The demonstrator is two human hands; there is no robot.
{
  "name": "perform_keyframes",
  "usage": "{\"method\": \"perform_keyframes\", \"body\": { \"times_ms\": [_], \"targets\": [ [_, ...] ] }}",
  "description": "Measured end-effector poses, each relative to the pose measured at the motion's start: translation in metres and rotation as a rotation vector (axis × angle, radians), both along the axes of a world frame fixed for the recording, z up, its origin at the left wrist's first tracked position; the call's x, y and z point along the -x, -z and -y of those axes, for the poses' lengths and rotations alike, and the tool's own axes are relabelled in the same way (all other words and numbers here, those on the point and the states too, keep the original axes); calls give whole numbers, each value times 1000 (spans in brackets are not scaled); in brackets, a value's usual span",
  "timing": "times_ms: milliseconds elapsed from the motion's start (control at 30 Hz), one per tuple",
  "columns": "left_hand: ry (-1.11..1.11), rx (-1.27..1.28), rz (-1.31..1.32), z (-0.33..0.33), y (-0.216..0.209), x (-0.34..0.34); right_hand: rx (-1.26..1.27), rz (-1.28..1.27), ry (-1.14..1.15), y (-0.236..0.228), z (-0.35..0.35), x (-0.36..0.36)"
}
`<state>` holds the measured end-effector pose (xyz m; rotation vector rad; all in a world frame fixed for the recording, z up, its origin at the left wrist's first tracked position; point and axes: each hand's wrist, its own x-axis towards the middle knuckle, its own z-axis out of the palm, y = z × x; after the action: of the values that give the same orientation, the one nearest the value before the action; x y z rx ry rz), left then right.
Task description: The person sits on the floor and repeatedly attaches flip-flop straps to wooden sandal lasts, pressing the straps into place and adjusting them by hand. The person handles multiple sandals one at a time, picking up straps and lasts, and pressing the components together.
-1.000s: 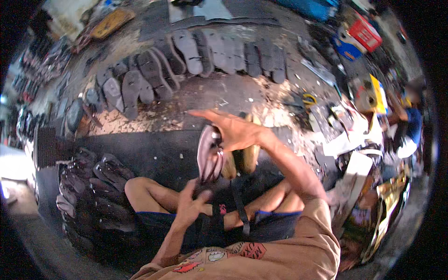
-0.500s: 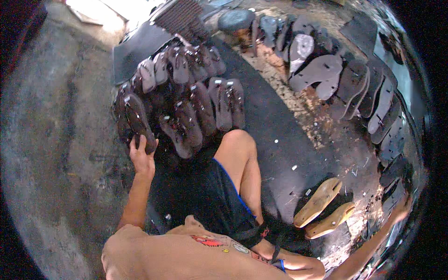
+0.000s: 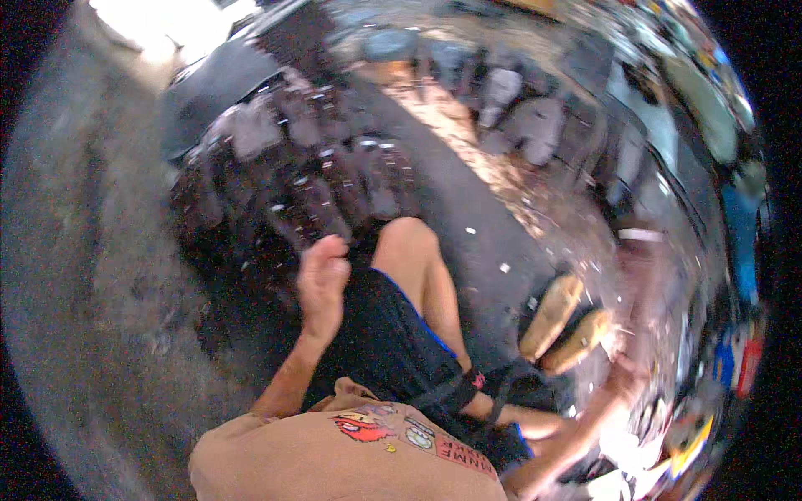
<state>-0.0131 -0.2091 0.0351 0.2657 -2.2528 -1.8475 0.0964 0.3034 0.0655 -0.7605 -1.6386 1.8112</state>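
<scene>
My left hand (image 3: 322, 288) is raised by my knee, just in front of the rows of dark brown sandals (image 3: 338, 179). Its fingers look loosely apart and I see nothing in them. Off to the right, my right hand (image 3: 625, 377) is smeared by motion. A brown sandal (image 3: 642, 288) with a white label at its toe extends upward from that hand, gripped near its heel end. Beside it on the floor lie two yellowish wooden shoe lasts, one (image 3: 551, 317) left of the other (image 3: 581, 341).
Grey sole pieces (image 3: 535, 125) are heaped at the far right. A dark sheet (image 3: 221, 88) lies behind the sandals. Scraps litter the strip of floor (image 3: 468, 150). Red and blue items (image 3: 748, 367) stand at the right rim. My bent knee (image 3: 409, 250) is between my hands.
My left hand has let go of a sandal at the left of the rows and moved right toward my knee. My right hand has come inward from the right rim, now with a brown sandal.
</scene>
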Motion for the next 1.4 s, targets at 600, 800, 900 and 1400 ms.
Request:
{"method": "perform_keyframes", "body": {
  "times_ms": [600, 800, 900, 1400],
  "targets": [
    [608, 7, -751, -226, -102, -31, 83, -416, 10, -58, 204, -3],
    [636, 99, -800, -219, -102, -28, 136, -424, -49, -54, 202, -8],
    [629, 58, -793, -220, -95, -27, 180, -422, -100, -50, 201, -8],
    [1250, 153, -469, -205, -84, 2, -773, 10, -552, -66, 112, -12]
  ]
}}
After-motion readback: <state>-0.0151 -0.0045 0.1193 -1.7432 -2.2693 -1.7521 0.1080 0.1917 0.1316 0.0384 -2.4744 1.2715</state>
